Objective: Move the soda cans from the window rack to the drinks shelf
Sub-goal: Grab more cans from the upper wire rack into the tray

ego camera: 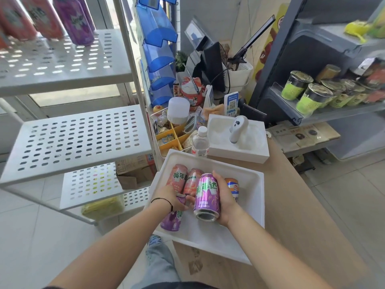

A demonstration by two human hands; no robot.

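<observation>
A white tray (248, 180) sits on the wooden counter and holds several soda cans. My right hand (226, 202) grips a purple can (206, 197) tilted over the tray, its base toward me. My left hand (168, 196) holds a second purple can (171, 220) lying at the tray's left side. Two pink cans (183, 179) lie behind my left hand, and an orange can (233, 185) shows past my right hand. On the white window rack (79, 140) at top left, a purple can (74, 19) and pink cans (41, 17) stand on the upper shelf.
A dark shelf unit (308, 113) on the right carries green cups. Behind the tray stand a water bottle (200, 142), a white box (239, 151) with a scanner, a yellow organiser (173, 136), blue holders and a register screen. Tiled floor lies below.
</observation>
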